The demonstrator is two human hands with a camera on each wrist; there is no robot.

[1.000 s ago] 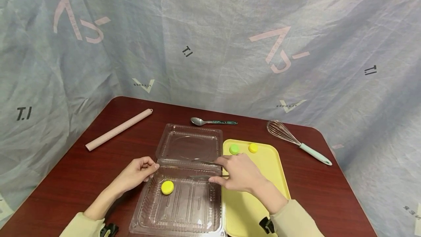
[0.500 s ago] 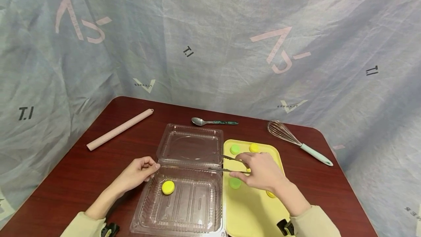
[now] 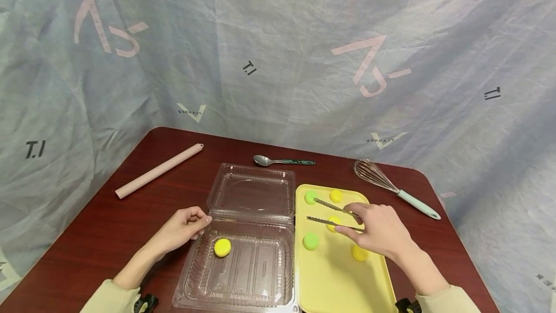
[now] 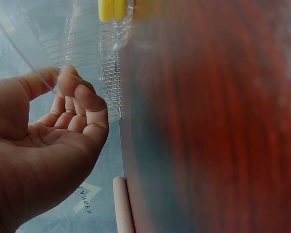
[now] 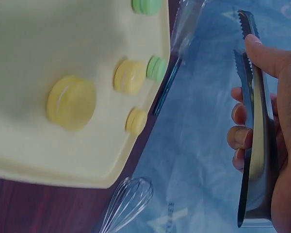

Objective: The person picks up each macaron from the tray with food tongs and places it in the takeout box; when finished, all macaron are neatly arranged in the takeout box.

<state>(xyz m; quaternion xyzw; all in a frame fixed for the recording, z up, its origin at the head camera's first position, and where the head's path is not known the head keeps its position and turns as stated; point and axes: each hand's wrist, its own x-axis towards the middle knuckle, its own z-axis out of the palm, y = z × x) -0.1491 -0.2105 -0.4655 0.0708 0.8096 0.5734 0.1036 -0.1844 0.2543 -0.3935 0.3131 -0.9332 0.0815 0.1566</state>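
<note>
while my right hand (image 3: 380,228) is gripping the metal tongs (image 5: 262,160) between thumb and fingers, their two toothed arms are standing apart over the yellow tray (image 3: 340,279), with nothing between the tips. my left hand (image 3: 183,228) is pinching the rim of the clear plastic container (image 3: 252,267) near the left end of its hinge. one yellow macaron (image 3: 222,248) is lying inside, towards the left wall, while two green macarons (image 3: 310,241) and three more yellow macarons (image 3: 360,252) are sitting spaced apart on the tray. the macarons are looking light to me, probably smooth and easily dented, so a gentle hold low across the sides is seeming safest. the container is looking thin and bendy, likely steadiest by its rim.
</note>
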